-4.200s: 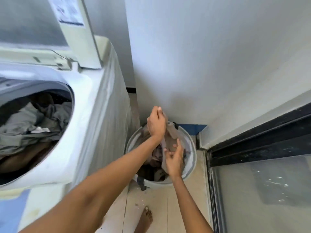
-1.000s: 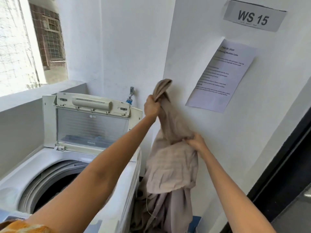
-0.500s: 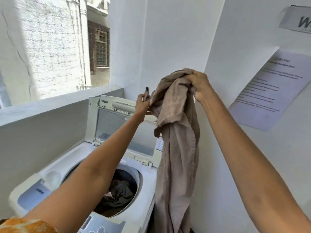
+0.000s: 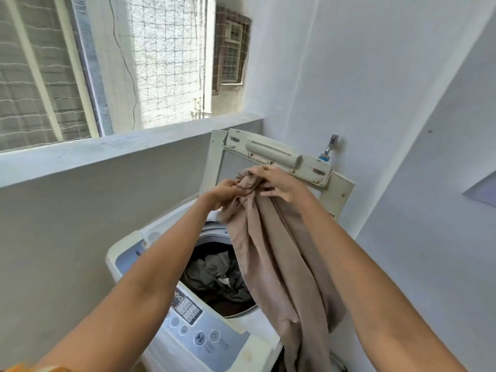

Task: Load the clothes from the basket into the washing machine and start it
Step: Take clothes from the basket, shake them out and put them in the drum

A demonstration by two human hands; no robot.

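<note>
Both the left hand (image 4: 229,189) and right hand (image 4: 279,183) grip the bunched top of a beige garment (image 4: 279,264) hanging, seemingly, half outside the washing machine (image 4: 150,245) drum, so next it must swing over the opening and drop.

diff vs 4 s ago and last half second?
The long beige cloth garment left the basket and now hangs over the white top-load washing machine; left hand closed in beside right hand, both gripping its bunched top. Unchanged: lid up, dark clothes in drum.
</note>
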